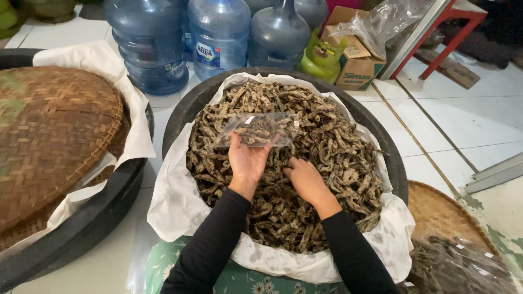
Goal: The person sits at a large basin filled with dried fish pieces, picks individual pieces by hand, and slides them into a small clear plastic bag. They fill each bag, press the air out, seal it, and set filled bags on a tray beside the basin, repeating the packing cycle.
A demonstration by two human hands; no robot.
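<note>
At far left, a woven bamboo lid (52, 141) covers a black tub (81, 228) lined with white cloth. Behind stand blue water jugs (218, 35), a small green gas canister (321, 60) and a cardboard box (357, 62). In the middle, a second black basin (392, 163), also cloth-lined, is heaped with dark dried strips (338, 147). The person's left hand (248, 158) pinches a clear plastic bag (259, 129) partly filled with strips, held just above the heap. The right hand (305, 177) rests fingers-down in the pile, curled around strips. A woven tray (436, 209) lies at right on the tiled floor (468, 117).
</note>
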